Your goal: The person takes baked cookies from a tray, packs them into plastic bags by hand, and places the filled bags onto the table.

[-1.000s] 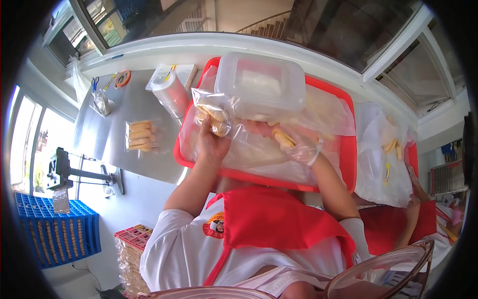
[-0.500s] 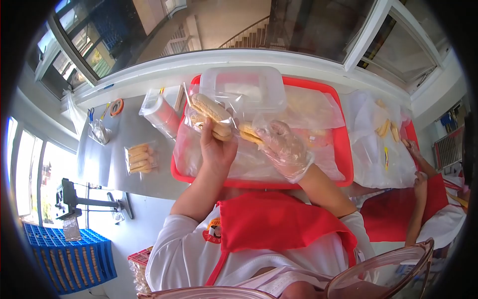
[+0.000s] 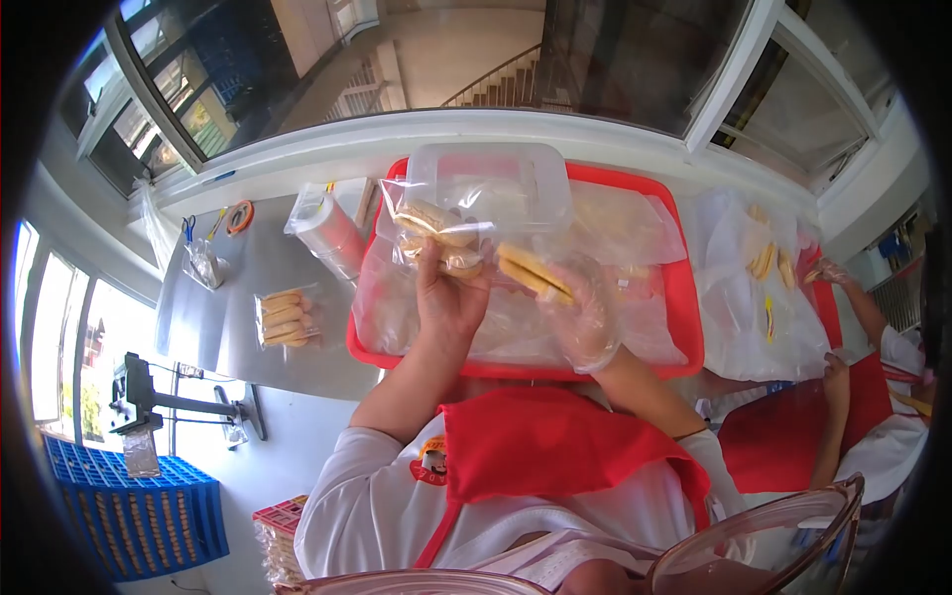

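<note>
Head view: left hand (image 3: 453,288) clamped on a clear bag (image 3: 446,224) of rolls, gloved right hand (image 3: 587,312) closed round a loose roll (image 3: 534,273), both above the red tray (image 3: 684,307). Gentle fingers look wise; soft bread would likely crush. Shiny table (image 3: 218,322) at left carries another bagged batch (image 3: 286,317); far side, a wide window (image 3: 436,69); right, a co-worker's hand (image 3: 833,273).

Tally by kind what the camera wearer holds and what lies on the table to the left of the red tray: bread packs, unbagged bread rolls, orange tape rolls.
Bread packs: 2 (one in the left hand, one on the metal table)
Unbagged bread rolls: 1 (in the gloved right hand)
Orange tape rolls: 1
Total: 4
</note>
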A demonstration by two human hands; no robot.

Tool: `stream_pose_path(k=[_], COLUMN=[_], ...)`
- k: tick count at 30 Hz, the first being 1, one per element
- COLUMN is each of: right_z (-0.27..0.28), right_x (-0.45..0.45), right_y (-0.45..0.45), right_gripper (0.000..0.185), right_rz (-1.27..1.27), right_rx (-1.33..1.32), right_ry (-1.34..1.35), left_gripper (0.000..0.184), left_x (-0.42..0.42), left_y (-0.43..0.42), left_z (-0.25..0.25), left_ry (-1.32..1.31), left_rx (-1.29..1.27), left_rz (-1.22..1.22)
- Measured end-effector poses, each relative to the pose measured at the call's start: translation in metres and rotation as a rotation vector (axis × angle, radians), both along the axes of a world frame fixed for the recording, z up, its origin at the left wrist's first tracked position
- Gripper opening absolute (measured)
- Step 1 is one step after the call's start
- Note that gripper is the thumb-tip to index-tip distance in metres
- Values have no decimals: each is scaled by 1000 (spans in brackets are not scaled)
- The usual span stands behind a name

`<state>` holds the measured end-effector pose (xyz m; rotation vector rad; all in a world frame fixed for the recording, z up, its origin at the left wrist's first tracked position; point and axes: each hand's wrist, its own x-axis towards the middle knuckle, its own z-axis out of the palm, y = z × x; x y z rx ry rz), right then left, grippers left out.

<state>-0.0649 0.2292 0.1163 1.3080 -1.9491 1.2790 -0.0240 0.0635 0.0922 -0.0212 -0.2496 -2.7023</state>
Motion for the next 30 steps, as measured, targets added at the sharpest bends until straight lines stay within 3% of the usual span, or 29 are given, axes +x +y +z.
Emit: stream_pose_path(k=[5, 8, 11, 14, 18, 20, 23, 26, 29, 30], right_z=[23, 12, 11, -3, 9, 4, 1, -30, 9, 5], right_x=[-1, -9, -13, -29, -32, -36, -31, -60, -48, -53], right_y=[1, -2, -10, -19, -21, -22, -28, -28, -30, -32], right_gripper=[32, 37, 41, 43, 44, 45, 43, 38, 32, 31], right_rz=[-36, -1, 66, 31, -184, -212, 3, -7, -247, -152], right_rx=[45, -178, -295, -336, -177, -145, -347, -383, -292, -307], right_ry=[127, -125, -179, -130, 143, 204, -162, -84, 250, 59], left_gripper=[47, 47, 47, 45, 53, 48, 46, 47, 48, 48], left_x=[0, -2, -6, -7, -9, -11, -12, -11, -11, -12], left_y=[6, 16, 25, 29, 31, 29, 34, 39, 40, 40], left_z=[1, -2, -4, -3, 3, -1, 6, 13, 16, 16], left_ry=[53, 64, 82, 79, 22, 56, 47, 18, 25, 32], left_rx=[-78, -141, -124, -99, -196, -139, -108, -110, -106, -102], left_rz=[-10, -27, -77, -119, -44, -100, -104, -88, -69, -60])
